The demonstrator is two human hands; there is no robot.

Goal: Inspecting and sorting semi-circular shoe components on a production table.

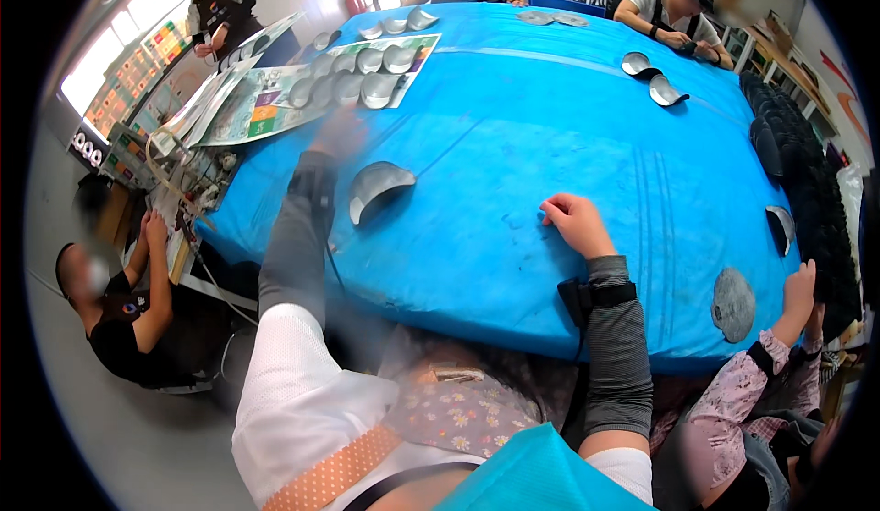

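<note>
My left hand (339, 132) reaches forward over the blue-covered table (477, 181), smeared by motion, so its fingers cannot be made out. It is nearest to several curved grey pieces shaped like cap visors (377, 90) lying in rows on a printed sheet (266, 112). One more grey visor-shaped piece (380, 186) rests on the blue cover just right of my left forearm. My right hand (579, 225) hovers over or rests on the middle of the cover, its fingers curled together. Whatever they may pinch is hidden or too small to name.
Further grey pieces lie at the far right (667, 92), far edge (552, 19) and right edge (781, 229). A flat round grey piece (733, 305) sits near a co-worker's hand (799, 289). Black stacked pieces (775, 144) line the right side. Other people work around the table.
</note>
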